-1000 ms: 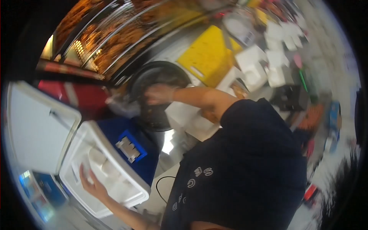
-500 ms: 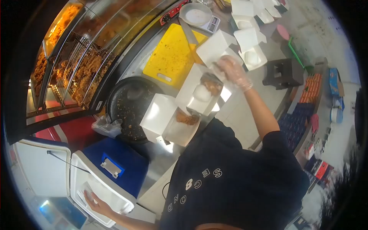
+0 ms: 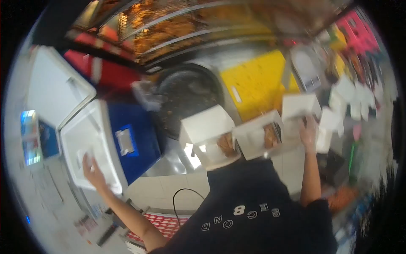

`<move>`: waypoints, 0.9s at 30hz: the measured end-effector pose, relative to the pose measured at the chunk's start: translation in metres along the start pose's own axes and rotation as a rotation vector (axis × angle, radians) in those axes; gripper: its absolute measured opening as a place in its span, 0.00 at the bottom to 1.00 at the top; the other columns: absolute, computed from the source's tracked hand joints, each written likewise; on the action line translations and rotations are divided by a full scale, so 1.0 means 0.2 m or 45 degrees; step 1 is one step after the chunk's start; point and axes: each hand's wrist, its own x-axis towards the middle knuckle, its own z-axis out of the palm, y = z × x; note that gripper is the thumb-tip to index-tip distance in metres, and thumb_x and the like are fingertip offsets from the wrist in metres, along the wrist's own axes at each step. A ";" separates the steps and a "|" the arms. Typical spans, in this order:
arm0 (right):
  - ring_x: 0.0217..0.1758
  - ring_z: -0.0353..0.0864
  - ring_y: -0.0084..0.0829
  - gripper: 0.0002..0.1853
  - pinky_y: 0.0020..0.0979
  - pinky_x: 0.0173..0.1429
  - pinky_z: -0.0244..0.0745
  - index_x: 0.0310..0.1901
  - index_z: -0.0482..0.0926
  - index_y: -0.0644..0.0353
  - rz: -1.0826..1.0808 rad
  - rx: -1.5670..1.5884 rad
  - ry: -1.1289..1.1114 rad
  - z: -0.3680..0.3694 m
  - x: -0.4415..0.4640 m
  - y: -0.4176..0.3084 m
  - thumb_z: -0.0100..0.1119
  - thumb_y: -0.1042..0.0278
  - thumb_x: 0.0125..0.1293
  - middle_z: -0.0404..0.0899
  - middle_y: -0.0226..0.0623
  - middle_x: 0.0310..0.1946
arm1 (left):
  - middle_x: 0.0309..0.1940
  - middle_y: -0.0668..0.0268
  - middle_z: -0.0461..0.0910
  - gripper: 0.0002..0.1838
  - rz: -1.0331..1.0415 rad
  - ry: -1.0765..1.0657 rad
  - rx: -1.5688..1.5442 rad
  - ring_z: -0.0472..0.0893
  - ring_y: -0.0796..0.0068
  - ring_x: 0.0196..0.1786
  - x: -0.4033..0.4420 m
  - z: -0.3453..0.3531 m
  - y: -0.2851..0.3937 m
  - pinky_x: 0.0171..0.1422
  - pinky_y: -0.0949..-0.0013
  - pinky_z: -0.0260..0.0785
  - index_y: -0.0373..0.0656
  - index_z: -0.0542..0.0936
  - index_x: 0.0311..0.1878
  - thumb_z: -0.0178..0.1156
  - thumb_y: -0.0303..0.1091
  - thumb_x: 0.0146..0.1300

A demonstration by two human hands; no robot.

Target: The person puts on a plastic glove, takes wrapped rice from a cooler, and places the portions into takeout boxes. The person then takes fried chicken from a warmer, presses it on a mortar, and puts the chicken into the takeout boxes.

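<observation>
My left hand [image 3: 92, 169] is inside the white-lined cooler [image 3: 95, 131], its fingers slightly curled beside a blurred whitish shape. Whether it holds that shape is unclear. On the right, my right hand [image 3: 308, 129], in a clear glove, is at an open white box [image 3: 300, 105]; blur hides what its fingers hold, if anything. To its left stand two more open white boxes: the middle one [image 3: 249, 137] and the left one [image 3: 207, 127], each with a brown fried piece inside.
A round black pan [image 3: 188, 95] lies behind the left box, beside a crumpled plastic bag [image 3: 148, 95]. Further right are a yellow cutting board [image 3: 256, 82], a scale [image 3: 312, 82] and several white boxes [image 3: 349, 95]. A heated display [image 3: 177, 25] runs along the back.
My right hand was over the black pan, then moved right to the third box. My left hand stays in the cooler. The view has turned, and the box by the pan now sits further right.
</observation>
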 end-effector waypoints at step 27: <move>0.65 0.72 0.48 0.27 0.51 0.66 0.68 0.64 0.74 0.53 -0.032 -0.684 0.262 0.04 -0.18 0.08 0.58 0.59 0.62 0.72 0.45 0.62 | 0.59 0.56 0.80 0.24 -0.003 -0.148 0.015 0.82 0.56 0.49 0.01 0.01 0.19 0.54 0.59 0.76 0.45 0.79 0.62 0.56 0.50 0.72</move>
